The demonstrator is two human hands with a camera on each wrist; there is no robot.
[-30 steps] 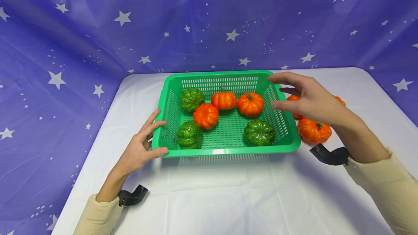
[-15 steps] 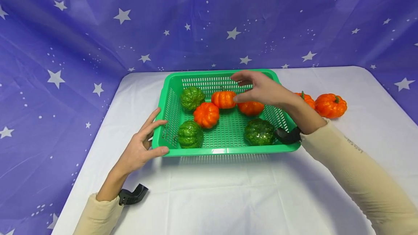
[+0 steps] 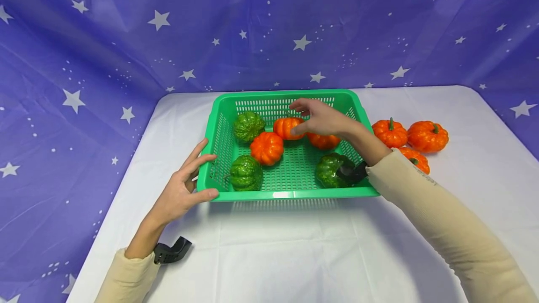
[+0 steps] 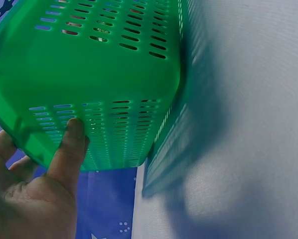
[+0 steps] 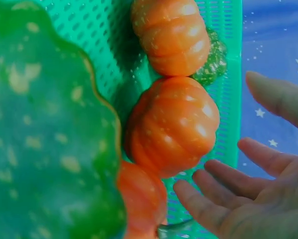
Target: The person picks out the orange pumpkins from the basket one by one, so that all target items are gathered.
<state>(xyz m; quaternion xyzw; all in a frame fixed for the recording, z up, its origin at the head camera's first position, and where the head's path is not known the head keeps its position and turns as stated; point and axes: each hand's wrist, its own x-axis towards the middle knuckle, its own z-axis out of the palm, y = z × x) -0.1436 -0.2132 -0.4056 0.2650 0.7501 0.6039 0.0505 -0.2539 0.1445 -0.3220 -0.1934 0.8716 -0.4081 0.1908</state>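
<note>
My left hand (image 3: 177,191) grips the left end of a green plastic basket (image 3: 269,195). In the left wrist view, one finger lies along its slotted outer wall. My right hand (image 3: 322,118) reaches over the basket with nothing in it, fingers spread. The fingertips are close to an orange pumpkin (image 3: 284,128) at the back middle. A second orange pumpkin (image 3: 267,149) lies in front of it, and a third (image 3: 323,142) is partly hidden under my hand. Green pumpkins sit at the back left (image 3: 248,126), front left (image 3: 246,174) and front right (image 3: 328,170).
On the white-covered table right of the basket lie 3 more orange pumpkins, one at the left (image 3: 390,133), another at the right (image 3: 427,136) and a third (image 3: 417,159) partly behind my right sleeve. A purple star-patterned cloth (image 3: 269,27) hangs behind.
My right hand has moved left from above the basket's right end to over the back middle orange pumpkin. The left hand stays at the rim, and the pumpkins lie as before.
</note>
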